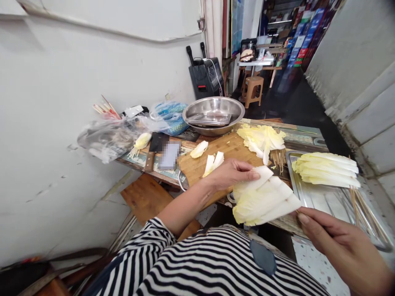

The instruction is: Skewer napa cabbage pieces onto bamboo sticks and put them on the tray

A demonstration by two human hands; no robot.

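My left hand pinches a white cabbage piece at the upper edge of a row of overlapping cabbage leaves. At the row's right end my right hand is closed on what looks like the end of a skewer, mostly hidden by the fingers. Beyond my left hand, cut cabbage pieces lie on the wooden cutting board, with a pile of loose leaves at its far right. Skewered cabbage leaves rest on the metal tray at the right.
Bare skewers lie beside the board. A steel bowl stands behind it. To the left are a cleaver handle, plastic bags and a small cabbage piece. A black speaker and a stool are farther back.
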